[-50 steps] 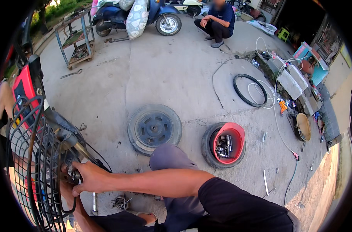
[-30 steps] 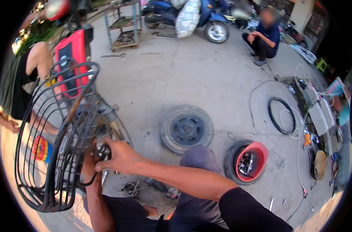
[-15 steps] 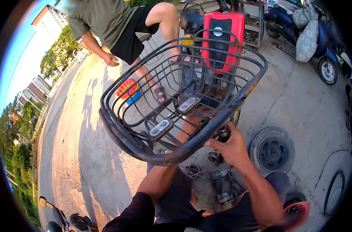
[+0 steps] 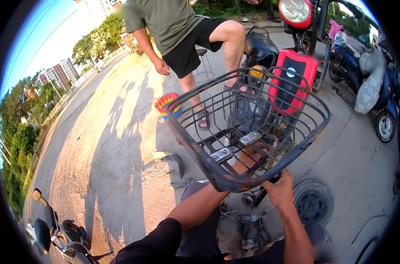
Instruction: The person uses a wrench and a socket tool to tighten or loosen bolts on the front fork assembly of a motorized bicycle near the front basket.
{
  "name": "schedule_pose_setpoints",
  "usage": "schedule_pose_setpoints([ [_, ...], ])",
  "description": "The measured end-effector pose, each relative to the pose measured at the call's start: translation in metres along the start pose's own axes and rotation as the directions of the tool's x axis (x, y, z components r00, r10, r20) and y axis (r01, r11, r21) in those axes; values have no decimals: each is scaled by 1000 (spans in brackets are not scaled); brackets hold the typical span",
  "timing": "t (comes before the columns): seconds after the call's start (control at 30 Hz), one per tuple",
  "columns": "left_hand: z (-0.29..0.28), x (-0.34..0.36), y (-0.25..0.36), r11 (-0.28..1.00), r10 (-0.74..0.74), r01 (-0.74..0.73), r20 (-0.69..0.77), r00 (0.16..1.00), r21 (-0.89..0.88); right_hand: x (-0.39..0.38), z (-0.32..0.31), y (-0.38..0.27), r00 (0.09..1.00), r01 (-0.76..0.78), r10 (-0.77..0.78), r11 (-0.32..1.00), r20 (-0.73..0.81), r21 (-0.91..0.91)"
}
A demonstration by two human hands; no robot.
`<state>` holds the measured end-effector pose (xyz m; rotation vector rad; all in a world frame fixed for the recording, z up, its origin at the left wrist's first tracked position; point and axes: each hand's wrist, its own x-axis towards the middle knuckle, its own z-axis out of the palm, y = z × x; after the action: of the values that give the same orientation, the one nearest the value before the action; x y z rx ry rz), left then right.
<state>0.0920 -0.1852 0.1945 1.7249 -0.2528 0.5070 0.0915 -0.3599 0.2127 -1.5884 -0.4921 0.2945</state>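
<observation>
A rusty black wire basket [image 4: 310,134] with two silver clamp plates [image 4: 249,138] sits at the front of a red motorbike [image 4: 286,81]. My left hand [image 4: 256,155] reaches beneath the basket, seen through the wires, its fingers partly hidden among the mounting parts. My right hand [image 4: 280,188] is closed at the underside of the right rim, around a dark part I cannot make out. Below lie a cordless power tool [image 4: 248,229] and some loose metal parts [image 4: 251,198]. A wheel [image 4: 312,207] lies flat on the ground to the right.
A person [image 4: 173,31] in shorts stands beyond the basket, near a stool [image 4: 202,53] and a striped red-yellow-blue object [image 4: 167,105]. A blue scooter [image 4: 384,101] stands at the right, another two-wheeler [image 4: 61,233] at lower left. A curved dark part [image 4: 175,163] lies left of the basket.
My view has swung left onto the basket and street, then tilted up slightly, showing the headlight. My hands stay under the basket, the right one still at its rim.
</observation>
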Motion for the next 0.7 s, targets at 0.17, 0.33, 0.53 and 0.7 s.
schedule_pose_setpoints([
  [0.17,-16,-15,18,995,-31,19,134,991,96,-2,-1,-2,999,-38,38,999,-4,11],
  [0.33,-28,-13,30,908,35,-78,112,993,411,0,-2,2,1000,-27,28,999,12,-19],
  [0.53,-9,-25,-2,729,193,-245,151,970,639,0,-9,-4,999,-32,36,991,28,-132],
  [0.7,1,-5,-8,637,-603,497,22,798,-589,-3,-21,-12,997,65,-61,993,42,-102],
])
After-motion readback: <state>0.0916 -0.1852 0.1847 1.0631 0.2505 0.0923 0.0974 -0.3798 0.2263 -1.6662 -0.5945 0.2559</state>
